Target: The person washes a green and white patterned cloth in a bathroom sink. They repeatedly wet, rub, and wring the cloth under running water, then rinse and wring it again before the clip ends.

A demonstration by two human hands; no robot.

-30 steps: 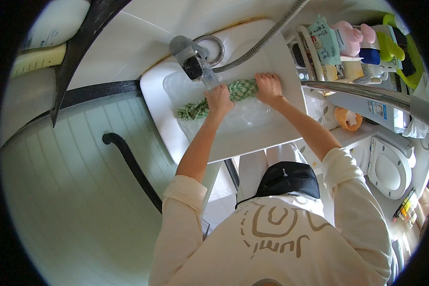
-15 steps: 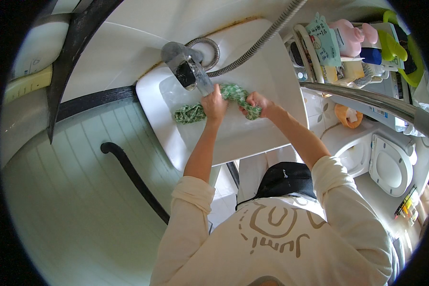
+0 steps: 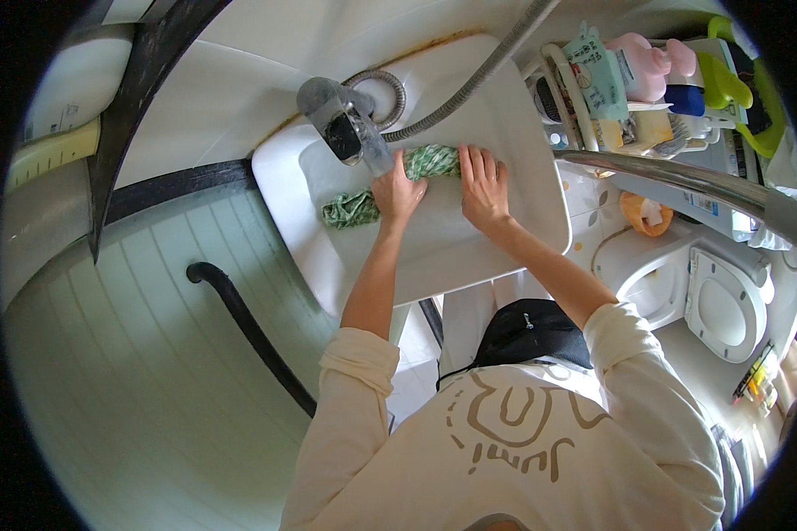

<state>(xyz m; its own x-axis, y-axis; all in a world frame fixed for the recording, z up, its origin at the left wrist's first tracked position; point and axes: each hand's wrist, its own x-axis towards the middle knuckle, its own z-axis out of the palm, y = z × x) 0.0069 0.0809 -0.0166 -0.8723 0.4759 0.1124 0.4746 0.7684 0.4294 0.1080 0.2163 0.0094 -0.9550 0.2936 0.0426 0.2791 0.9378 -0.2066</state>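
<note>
A green and white patterned cloth (image 3: 433, 162), bunched into a roll, is held over the white sink (image 3: 524, 226). My left hand (image 3: 398, 192) grips it near the middle, just below the faucet (image 3: 344, 128), and a loose end hangs out to the left of that hand. My right hand (image 3: 484, 190) is closed over the cloth's right end, with the back of the hand and the fingers facing up. The fingertips of the right hand are hidden on the cloth's far side.
A metal shower hose (image 3: 456, 104) curves over the sink. Right of it, a shelf carries a pink bottle (image 3: 644, 71) above a metal rail (image 3: 682, 175). A toilet (image 3: 722, 305) stands at the right, and a pale green ribbed panel (image 3: 177, 372) with a black bar (image 3: 252, 327) at the left.
My right hand has turned over and moved up, from the cloth's hanging right end to a grip on top. The right part of the cloth has straightened. My left hand stays nearly in place.
</note>
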